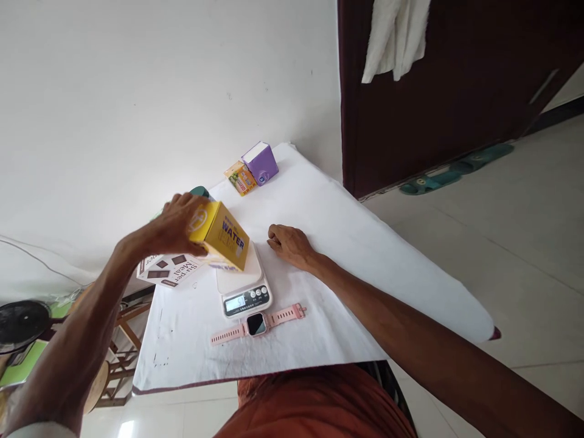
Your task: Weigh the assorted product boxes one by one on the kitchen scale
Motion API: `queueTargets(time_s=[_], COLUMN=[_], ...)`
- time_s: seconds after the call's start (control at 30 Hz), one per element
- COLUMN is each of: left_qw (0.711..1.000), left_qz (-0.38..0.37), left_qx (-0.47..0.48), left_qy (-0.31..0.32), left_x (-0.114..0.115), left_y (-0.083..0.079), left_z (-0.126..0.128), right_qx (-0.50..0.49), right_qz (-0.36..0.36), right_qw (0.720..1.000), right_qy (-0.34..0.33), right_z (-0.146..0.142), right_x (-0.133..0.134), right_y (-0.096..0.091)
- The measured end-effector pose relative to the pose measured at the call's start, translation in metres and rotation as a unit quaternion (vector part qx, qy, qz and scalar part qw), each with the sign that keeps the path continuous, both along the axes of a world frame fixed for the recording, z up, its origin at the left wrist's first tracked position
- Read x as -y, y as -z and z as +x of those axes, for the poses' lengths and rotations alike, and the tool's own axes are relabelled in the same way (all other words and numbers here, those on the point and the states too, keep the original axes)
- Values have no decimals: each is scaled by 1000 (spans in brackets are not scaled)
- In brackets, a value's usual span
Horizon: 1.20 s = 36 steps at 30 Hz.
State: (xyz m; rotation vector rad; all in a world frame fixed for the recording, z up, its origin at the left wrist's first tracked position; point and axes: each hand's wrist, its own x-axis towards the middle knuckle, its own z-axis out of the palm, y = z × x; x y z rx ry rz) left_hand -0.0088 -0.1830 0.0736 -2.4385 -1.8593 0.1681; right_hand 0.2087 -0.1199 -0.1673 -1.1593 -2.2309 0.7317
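Observation:
My left hand [179, 224] grips one end of a yellow box [228, 238] printed with "WATER". The box is tilted over the plate of a white kitchen scale [244, 289]; whether it touches the plate I cannot tell. Digits show on the scale's lit display, too small to read surely. Right of the scale, my right hand [289, 244] rests on the white tablecloth with its fingers curled in; anything inside them is hidden. A pink smartwatch [256, 324] lies stretched out in front of the scale. Partly behind my left hand is a white "Super Meal" box [171, 271].
At the table's far corner stand a purple-and-white box [262, 164] and a small yellow-orange packet [241, 179]. A dark green lid [199, 191] shows behind my left hand. The wall borders the table's far side. Green slippers [431, 181] lie by the dark door.

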Motion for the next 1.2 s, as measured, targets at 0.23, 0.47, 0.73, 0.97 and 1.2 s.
queueTargets(time_s=[0.23,0.47,0.73,0.97,1.2], left_qw=[996,993,987,985,982], left_qz=[76,68,63,63,84], left_qx=[22,54,73,105,131], left_qy=[-41,-85,-126,-123,-104], left_x=[-112,-195,-234,-245,-241], left_y=[1,59,76,77,90], left_z=[38,84,104,84,73], right_qx=[17,31,27,42,30], right_qz=[1,-3,-4,-9,14], right_qw=[1000,999,1000,999,999], right_qy=[-1,-9,-13,-13,-15], right_z=[1,1,0,1,0], right_x=[0,2,1,2,2], right_y=[-2,-4,2,-2,3])
